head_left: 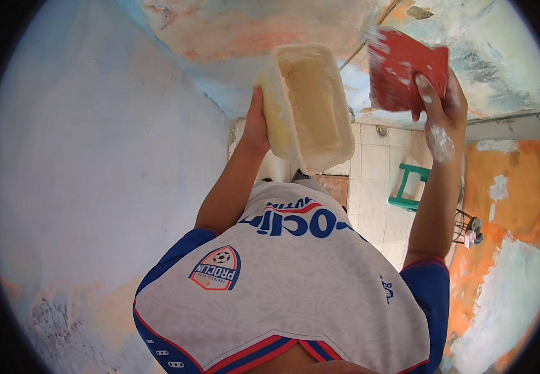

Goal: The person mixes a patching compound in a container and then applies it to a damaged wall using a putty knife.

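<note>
My left hand (pixel 257 128) grips the side of a rectangular, yellowish plastic tub (pixel 273 115), its fingers mostly hidden behind it. Pale residue coats the tub's rim, and the inside looks beige; how much material is in it I cannot tell. My right hand (pixel 444 103) is closed around a flat red plastic spreader (pixel 397 75), thumb pressed on its face. White paste smears the spreader, blurred at its far left corner, and also marks my right thumb and wrist. The spreader is raised to the right of the tub, apart from it, close to the patchy wall (pixel 232 31) ahead.
A pale, smoothed wall (pixel 95 162) runs along my left. To the right stands an orange wall (pixel 478 193) with white patches. Below, on the tiled floor (pixel 374 153), are a green plastic stool (pixel 402 202) and a dark wire rack (pixel 463 225) with small items.
</note>
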Demonstrator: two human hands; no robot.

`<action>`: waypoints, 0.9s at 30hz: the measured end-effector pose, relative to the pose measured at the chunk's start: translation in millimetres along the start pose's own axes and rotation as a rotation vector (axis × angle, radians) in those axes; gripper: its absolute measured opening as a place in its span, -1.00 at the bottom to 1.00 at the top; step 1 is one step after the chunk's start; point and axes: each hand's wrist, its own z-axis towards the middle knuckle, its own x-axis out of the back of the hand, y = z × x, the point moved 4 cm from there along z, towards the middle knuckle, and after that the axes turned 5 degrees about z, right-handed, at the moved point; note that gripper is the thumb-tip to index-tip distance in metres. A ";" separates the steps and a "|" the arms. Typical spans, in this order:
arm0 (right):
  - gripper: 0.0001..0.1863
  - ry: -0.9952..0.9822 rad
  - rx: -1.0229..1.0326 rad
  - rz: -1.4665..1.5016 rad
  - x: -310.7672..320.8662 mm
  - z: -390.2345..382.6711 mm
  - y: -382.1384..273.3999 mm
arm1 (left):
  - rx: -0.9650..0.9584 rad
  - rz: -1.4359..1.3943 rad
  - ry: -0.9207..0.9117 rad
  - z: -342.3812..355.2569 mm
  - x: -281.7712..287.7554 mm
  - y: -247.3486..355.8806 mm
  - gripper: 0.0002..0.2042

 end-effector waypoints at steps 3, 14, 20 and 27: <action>-0.64 -0.269 0.179 -0.175 -28.2 14.4 3.4 | 0.100 0.038 0.010 -13.2 6.3 8.6 -0.41; -0.67 -0.587 0.044 -0.896 -101.6 29.2 -39.3 | 0.376 -0.048 -0.103 -40.6 27.8 23.7 -0.47; -0.65 -0.663 0.069 -1.011 -104.5 31.0 -25.8 | 0.373 -0.044 -0.134 -42.7 28.7 35.5 -0.47; -0.69 -0.689 -0.058 -0.876 -101.0 31.2 -16.7 | 0.428 -0.010 -0.160 -42.8 27.9 42.2 -0.46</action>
